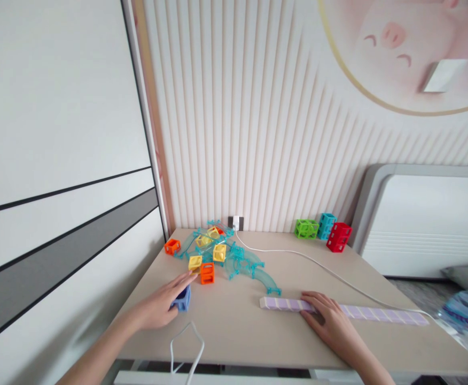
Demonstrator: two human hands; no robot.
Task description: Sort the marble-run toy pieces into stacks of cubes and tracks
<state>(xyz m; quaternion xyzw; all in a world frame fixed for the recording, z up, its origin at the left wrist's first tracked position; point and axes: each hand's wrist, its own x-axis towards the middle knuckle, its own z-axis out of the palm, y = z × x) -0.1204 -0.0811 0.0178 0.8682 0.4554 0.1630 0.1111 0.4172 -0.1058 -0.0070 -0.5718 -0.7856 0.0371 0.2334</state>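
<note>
My left hand [157, 306] is closed about a blue cube-shaped openwork block [183, 300] near the table's left front, its fingers reaching over the top and partly hiding it. Just beyond those fingertips are a yellow block [195, 262] and an orange block [207, 273]. On the right, my right hand [330, 321] grips a long row of lilac blocks [382, 314] lying on the table, fingers over the far side and thumb at the near side.
Behind my left hand lies a heap of clear teal track pieces [244, 262] with several yellow and orange blocks. Green [306, 229], teal [327, 225] and red [338, 237] blocks stand back right. A white cable [298, 251] crosses the table [234, 331]; another cable loop [202, 342] hangs in front.
</note>
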